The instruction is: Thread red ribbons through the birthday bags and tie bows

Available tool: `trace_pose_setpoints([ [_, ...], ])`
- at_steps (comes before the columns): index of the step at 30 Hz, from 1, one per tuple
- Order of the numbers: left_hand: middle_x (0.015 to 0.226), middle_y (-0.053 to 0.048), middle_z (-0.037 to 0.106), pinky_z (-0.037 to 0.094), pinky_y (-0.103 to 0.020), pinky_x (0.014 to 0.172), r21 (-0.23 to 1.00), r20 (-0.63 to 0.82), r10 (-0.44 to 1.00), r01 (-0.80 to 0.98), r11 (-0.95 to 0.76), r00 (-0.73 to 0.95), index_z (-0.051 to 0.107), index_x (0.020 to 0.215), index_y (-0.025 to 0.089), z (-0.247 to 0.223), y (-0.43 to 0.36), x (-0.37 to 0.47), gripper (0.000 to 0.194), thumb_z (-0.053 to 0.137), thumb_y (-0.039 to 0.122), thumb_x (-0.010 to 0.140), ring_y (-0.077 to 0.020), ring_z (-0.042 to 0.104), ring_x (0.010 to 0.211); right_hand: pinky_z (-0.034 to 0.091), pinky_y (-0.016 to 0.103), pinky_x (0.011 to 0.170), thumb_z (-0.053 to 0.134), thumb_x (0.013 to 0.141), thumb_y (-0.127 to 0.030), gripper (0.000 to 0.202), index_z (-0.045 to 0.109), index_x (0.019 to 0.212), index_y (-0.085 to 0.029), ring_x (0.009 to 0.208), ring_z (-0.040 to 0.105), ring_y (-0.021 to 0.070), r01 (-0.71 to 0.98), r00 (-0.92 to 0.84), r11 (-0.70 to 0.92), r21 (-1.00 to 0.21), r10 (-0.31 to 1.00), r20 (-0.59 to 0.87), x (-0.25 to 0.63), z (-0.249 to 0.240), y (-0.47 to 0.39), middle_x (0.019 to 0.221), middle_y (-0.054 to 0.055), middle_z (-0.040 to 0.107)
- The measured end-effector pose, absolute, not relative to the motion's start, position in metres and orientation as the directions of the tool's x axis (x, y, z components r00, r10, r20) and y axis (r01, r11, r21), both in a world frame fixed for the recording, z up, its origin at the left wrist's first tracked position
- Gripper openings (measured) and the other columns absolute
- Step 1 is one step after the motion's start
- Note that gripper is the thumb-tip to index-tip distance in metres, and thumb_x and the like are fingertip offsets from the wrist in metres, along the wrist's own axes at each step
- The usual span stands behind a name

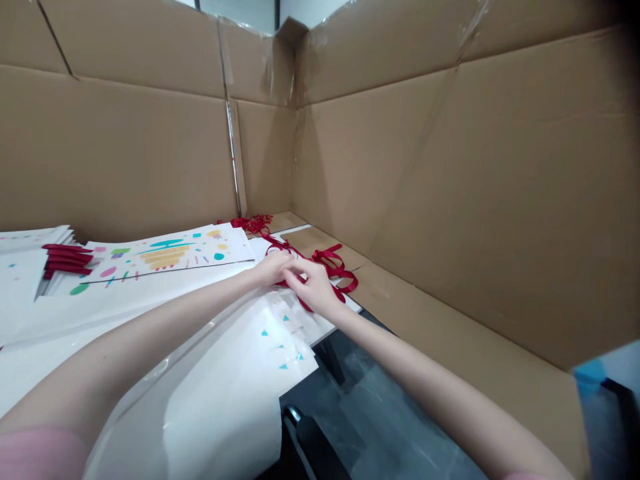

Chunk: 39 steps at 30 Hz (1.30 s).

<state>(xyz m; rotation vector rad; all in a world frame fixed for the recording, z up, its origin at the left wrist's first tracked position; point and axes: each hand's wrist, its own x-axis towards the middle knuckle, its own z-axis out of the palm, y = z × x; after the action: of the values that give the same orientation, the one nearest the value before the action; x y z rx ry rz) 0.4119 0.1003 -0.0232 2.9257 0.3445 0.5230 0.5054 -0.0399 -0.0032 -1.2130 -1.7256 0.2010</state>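
Observation:
My left hand (274, 269) and my right hand (315, 287) meet over the table's far right corner, fingertips touching. Both are closed in a pinch among strands of red ribbon (330, 255), which loop out to the right of my right hand and below the fingers. The exact grip is partly hidden by the fingers. Beneath my left forearm lies a large white sheet (225, 373) with small blue triangles near its edge, curving down over the table's front. Clear plastic film (163, 373) lies along it.
Printed white sheets with colourful shapes (170, 257) are stacked at left, beside a bundle of dark red ribbon pieces (67, 260). A tangle of red ribbon (253, 224) lies at the back. Tall cardboard walls (450, 187) enclose the back and right. A black chair part (320, 447) is below.

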Motion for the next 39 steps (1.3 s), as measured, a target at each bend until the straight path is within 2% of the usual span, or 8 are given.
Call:
trace_pose_setpoints([
  [3,0.077,-0.005,0.066,0.042,-0.026,0.069,0.163,0.363,0.265,0.219,-0.962,0.894,0.066,0.086,0.015,-0.018,0.104,0.409,0.017,0.052,0.011,0.076,-0.0168,0.059,0.072,0.044,0.029,0.074,0.051,0.077,-0.017,0.019,0.060,0.093,-0.019,0.080,0.057,0.0172,0.664,0.139,0.373,-0.649,0.790,0.597,0.524,-0.011,-0.029,0.091,0.005,0.064],
  [8,0.073,-0.003,0.066,0.039,-0.023,0.066,0.146,0.419,0.289,0.250,-0.957,0.861,0.065,0.086,0.016,-0.005,0.101,0.400,0.013,0.053,0.016,0.083,-0.0144,0.059,0.068,0.045,0.032,0.077,0.058,0.073,-0.022,0.035,0.051,0.107,-0.019,0.086,0.058,0.0190,0.688,0.197,0.261,-0.677,0.831,0.521,0.534,-0.028,-0.018,0.096,0.005,0.062],
  [14,0.080,-0.004,0.070,0.039,-0.025,0.074,0.097,0.424,0.279,0.263,-0.960,0.861,0.068,0.080,0.018,0.013,0.099,0.388,0.016,0.054,0.019,0.085,-0.0164,0.060,0.079,0.043,0.030,0.076,0.049,0.083,-0.019,0.012,0.058,0.091,-0.019,0.084,0.058,0.0201,0.825,0.024,0.253,-0.506,0.878,0.478,0.536,-0.037,-0.013,0.090,0.006,0.066],
  [21,0.079,-0.004,0.071,0.039,-0.027,0.074,0.079,0.472,0.355,0.363,-0.929,0.807,0.071,0.078,0.018,0.032,0.103,0.365,0.018,0.054,0.020,0.084,-0.0167,0.059,0.075,0.042,0.026,0.077,0.036,0.092,-0.016,0.025,0.056,0.106,-0.019,0.088,0.060,0.0184,0.858,-0.028,0.246,-0.450,0.899,0.437,0.541,-0.033,-0.016,0.100,0.008,0.066],
  [27,0.083,-0.005,0.071,0.040,-0.026,0.070,0.132,0.562,0.487,0.510,-0.850,0.668,0.071,0.087,0.017,0.070,0.099,0.323,0.024,0.048,0.024,0.086,-0.0183,0.058,0.079,0.040,0.023,0.077,0.037,0.091,-0.016,0.027,0.061,0.103,-0.017,0.091,0.060,0.0187,0.935,-0.018,0.122,-0.333,0.954,0.299,0.547,-0.031,-0.018,0.102,0.009,0.067],
  [31,0.077,-0.003,0.070,0.038,-0.024,0.067,0.155,0.567,0.635,0.689,-0.708,0.524,0.071,0.084,0.018,0.105,0.094,0.254,0.026,0.049,0.032,0.085,-0.0167,0.057,0.075,0.040,0.022,0.074,0.035,0.092,-0.017,0.028,0.061,0.103,-0.015,0.089,0.061,0.0192,0.945,0.045,0.048,-0.323,0.961,0.274,0.554,-0.031,-0.013,0.103,0.012,0.067],
  [34,0.081,-0.001,0.069,0.038,-0.021,0.067,0.213,0.571,0.755,0.829,-0.517,0.323,0.070,0.091,0.018,0.127,0.081,0.188,0.026,0.051,0.034,0.083,-0.0146,0.057,0.076,0.040,0.022,0.075,0.036,0.091,-0.014,0.030,0.059,0.110,-0.016,0.092,0.061,0.0195,0.944,0.066,0.029,-0.329,0.960,0.274,0.558,-0.031,-0.008,0.106,0.012,0.066],
  [39,0.086,0.002,0.068,0.036,-0.018,0.065,0.271,0.539,0.842,0.942,-0.197,0.022,0.067,0.098,0.018,0.153,0.051,0.083,0.032,0.051,0.040,0.082,-0.0138,0.057,0.081,0.040,0.024,0.074,0.038,0.088,-0.012,0.035,0.058,0.116,-0.020,0.089,0.062,0.0202,0.945,0.112,-0.022,-0.325,0.959,0.261,0.566,-0.030,0.003,0.106,0.009,0.067],
])
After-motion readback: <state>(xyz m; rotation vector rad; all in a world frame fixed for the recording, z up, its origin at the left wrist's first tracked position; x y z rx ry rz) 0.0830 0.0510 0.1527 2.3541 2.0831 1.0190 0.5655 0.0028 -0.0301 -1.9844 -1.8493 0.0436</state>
